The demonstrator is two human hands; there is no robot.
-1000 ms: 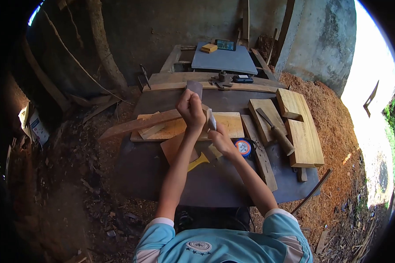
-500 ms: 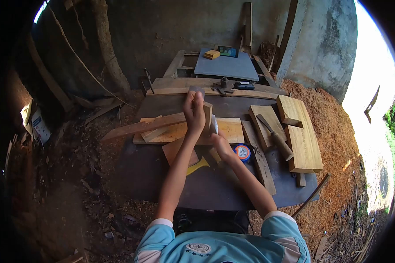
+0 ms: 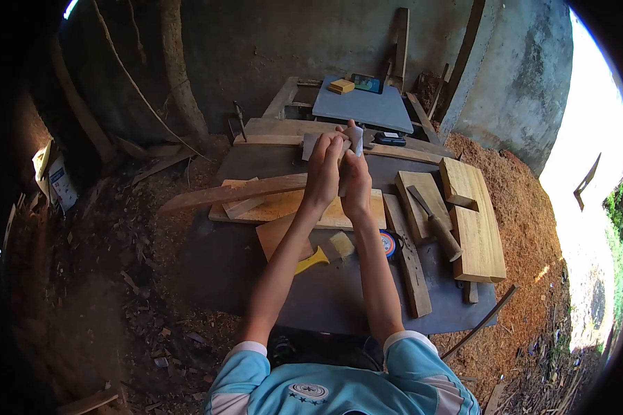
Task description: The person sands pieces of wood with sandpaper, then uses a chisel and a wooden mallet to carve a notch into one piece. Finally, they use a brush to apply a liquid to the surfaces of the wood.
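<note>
Both my hands meet over the far half of the dark table. My left hand (image 3: 323,169) is closed round a small wooden piece (image 3: 345,151), mostly hidden by the fingers. My right hand (image 3: 356,181) presses a folded pale grey sheet, which looks like sandpaper (image 3: 357,140), against its upper end. Beside my left fingers shows a grey flat piece (image 3: 309,146). A long reddish board (image 3: 232,193) slants leftward from behind my left wrist, across a pale plank (image 3: 284,209). Nearer me lie a brush with a yellow handle (image 3: 313,261) and an orange-and-blue tape measure (image 3: 387,244).
At right, a chisel (image 3: 436,225) rests across a wooden block (image 3: 422,197), beside a thick notched block (image 3: 481,232). A narrow dark board (image 3: 407,263) lies left of them. Behind, a grey board (image 3: 360,107) bears a phone (image 3: 367,84) and small yellow wood blocks (image 3: 341,86).
My right hand has moved up and away from me with the pale sheet, from the wooden piece's side to its upper end. My left hand keeps its hold, and the view has shifted slightly.
</note>
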